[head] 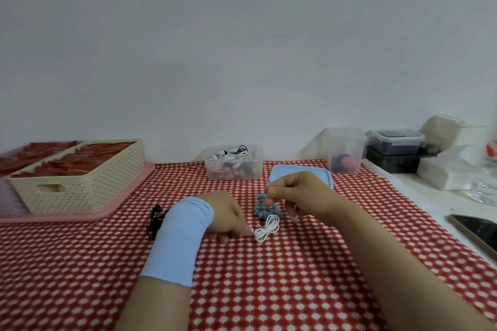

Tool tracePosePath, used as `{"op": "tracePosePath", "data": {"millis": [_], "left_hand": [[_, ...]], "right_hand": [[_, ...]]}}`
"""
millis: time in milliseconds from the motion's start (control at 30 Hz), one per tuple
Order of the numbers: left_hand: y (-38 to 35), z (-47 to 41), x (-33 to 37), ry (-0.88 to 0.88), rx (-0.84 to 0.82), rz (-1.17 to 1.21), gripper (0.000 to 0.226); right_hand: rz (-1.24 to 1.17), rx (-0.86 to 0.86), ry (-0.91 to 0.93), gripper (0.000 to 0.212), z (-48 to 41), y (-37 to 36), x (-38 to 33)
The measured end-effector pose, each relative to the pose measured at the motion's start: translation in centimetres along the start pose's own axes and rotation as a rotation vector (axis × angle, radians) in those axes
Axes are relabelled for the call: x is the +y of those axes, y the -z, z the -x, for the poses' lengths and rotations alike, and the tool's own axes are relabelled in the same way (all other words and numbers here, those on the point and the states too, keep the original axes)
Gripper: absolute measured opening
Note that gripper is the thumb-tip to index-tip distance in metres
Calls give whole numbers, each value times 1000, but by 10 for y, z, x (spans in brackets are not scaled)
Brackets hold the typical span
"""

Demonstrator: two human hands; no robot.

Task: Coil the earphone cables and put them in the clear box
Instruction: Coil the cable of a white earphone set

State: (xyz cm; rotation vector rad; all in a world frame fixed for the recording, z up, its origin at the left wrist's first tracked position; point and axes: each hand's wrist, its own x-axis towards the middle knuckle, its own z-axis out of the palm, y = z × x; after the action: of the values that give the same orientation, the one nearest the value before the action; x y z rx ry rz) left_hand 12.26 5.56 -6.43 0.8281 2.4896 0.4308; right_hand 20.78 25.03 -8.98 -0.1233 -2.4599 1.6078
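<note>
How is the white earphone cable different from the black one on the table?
The white earphone cable is wound into a bundle; the black one lies loose. The left hand holds the white one's end; the black lies behind that wrist, partly hidden. Both rest on the red checked cloth.

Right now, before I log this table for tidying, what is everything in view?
Clear plastic box: one, clear, far centre, coiled earphones inside.
Flat plastic lid: one, light blue, right of that box.
White coiled earphone cable: one, white, between the hands.
Blue cable bundle: one, blue, just behind the white coil.
Black earphones: one set, black, beside the left wrist.
Woven-pattern plastic basket: one, cream, far left.
Plastic tray: one, pink, under the basket.
Tall clear tub: one, clear, far right.
Dark containers: two, stacked, right of the tub.
Phone: one, dark, right edge.
Patterned tablecloth: one, red and white, covering the table.
Left hand: one, light blue wristband, pinching the white coil.
Right hand: one, pinching a strand of the white cable.
</note>
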Motion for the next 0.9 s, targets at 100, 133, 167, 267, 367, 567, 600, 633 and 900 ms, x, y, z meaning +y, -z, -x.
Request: {"op": "tracePosePath", "data": {"millis": [100,133,167,267,367,567,600,633,900], "left_hand": [[5,1,-3,-89,189,159,9],[4,-1,-1,-139,259,246,6],[2,-2,1,-189,307,365,5],[-8,-9,7,-277,327,673,14],[-20,-21,6,-259,292,917,20],[-26,-33,8,-270,205,1193,25],[-27,-33,10,-291,207,1184,26],[-29,-33,11,-317,214,1179,26],[-36,-32,13,-411,180,1291,23]], "right_hand": [[-72,2,-25,14,-2,-5,2],[-95,-7,-34,13,-3,-7,3],[-117,-20,-45,13,-5,-9,4],[-154,-47,-70,15,-8,-10,6],[-197,-15,-98,15,-7,-8,8],[-362,80,-85,14,-10,-6,6],[-377,83,-71,14,-10,-7,5],[-390,90,-61,14,-10,-8,4],[-398,132,-51,16,-10,-6,4]]}}
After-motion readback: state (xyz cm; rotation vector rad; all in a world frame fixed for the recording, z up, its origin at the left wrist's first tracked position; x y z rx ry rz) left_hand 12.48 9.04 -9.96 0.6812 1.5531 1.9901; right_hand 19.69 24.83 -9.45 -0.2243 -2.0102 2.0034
